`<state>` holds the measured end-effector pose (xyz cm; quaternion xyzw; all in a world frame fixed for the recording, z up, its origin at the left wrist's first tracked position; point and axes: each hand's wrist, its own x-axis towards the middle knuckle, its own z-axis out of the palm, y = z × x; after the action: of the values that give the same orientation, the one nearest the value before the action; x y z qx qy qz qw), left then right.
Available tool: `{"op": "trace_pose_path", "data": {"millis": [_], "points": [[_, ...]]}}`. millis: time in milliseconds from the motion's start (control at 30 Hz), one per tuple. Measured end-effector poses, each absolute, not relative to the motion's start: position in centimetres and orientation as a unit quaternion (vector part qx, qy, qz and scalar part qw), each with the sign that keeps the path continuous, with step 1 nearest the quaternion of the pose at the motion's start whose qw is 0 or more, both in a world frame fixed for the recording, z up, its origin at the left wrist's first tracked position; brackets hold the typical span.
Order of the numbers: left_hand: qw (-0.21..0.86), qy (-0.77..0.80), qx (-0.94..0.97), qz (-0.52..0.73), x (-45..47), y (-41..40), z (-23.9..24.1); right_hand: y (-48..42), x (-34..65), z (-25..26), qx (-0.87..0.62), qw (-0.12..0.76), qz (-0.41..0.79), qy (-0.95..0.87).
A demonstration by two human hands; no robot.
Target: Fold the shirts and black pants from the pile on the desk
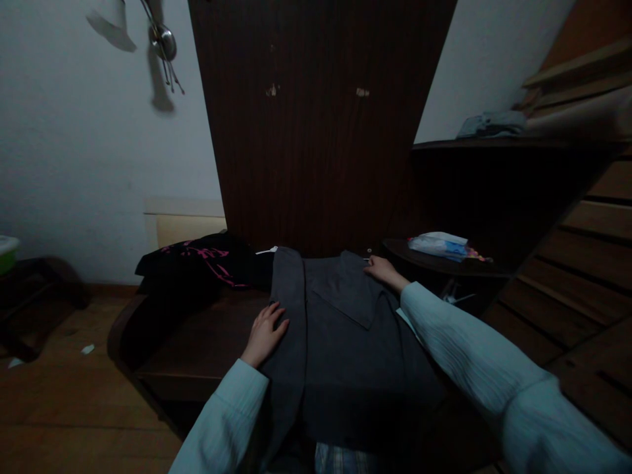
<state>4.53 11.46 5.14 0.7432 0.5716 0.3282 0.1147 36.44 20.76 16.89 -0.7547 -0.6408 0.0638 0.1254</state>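
A dark grey collared shirt (345, 355) lies spread over a dark wooden bench, its lower part hanging toward me. My left hand (265, 332) rests on the shirt's left edge with its fingers apart. At the top right, by the collar, my right hand (385, 271) is closed with the fingertips pinching the shirt's shoulder. A small white piece shows just beside those fingertips. Another white piece (266, 251), perhaps a hanger end, sticks out at the shirt's left shoulder. Under the hem, some plaid cloth (340, 459) is visible.
Black cloth with pink marks (197, 257) is heaped on the bench (197, 342) at the left. A tall dark panel (316, 145) stands behind. Corner shelves (494, 266) at the right hold a plastic packet (439, 245) and folded cloth (494, 124). A wall lamp (162, 43) hangs upper left.
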Motion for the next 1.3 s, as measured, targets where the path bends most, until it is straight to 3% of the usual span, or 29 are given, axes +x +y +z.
{"op": "trace_pose_path", "data": {"millis": [167, 333, 500, 733, 933, 1133, 1300], "points": [[0.117, 0.570, 0.743, 0.332, 4.6, 11.4, 5.2, 19.4, 30.7, 18.1, -0.723, 0.134, -0.020, -0.678], [0.113, 0.574, 0.744, 0.323, 4.6, 11.4, 5.3, 18.2, 24.3, 14.8, -0.665, 0.105, 0.052, -0.737], [0.108, 0.573, 0.749, 0.316, 4.6, 11.3, 5.5, 18.3, 22.2, 10.8, -0.652, 0.135, 0.085, -0.742], [0.109, 0.573, 0.750, 0.312, 4.6, 11.1, 5.6, 20.9, 23.2, 11.3, -0.659, 0.222, 0.112, -0.710], [0.108, 0.572, 0.750, 0.314, 4.6, 11.4, 5.3, 19.7, 23.3, 10.4, -0.596, 0.227, 0.241, -0.732], [0.098, 0.557, 0.747, 0.350, 4.1, 11.4, 5.2, 14.6, 30.0, 12.7, -0.494, 0.249, 0.304, -0.775], [0.066, 0.535, 0.777, 0.325, 3.8, 10.6, 6.4, 7.6, 36.6, 13.8, -0.521, 0.232, 0.311, -0.761]]}}
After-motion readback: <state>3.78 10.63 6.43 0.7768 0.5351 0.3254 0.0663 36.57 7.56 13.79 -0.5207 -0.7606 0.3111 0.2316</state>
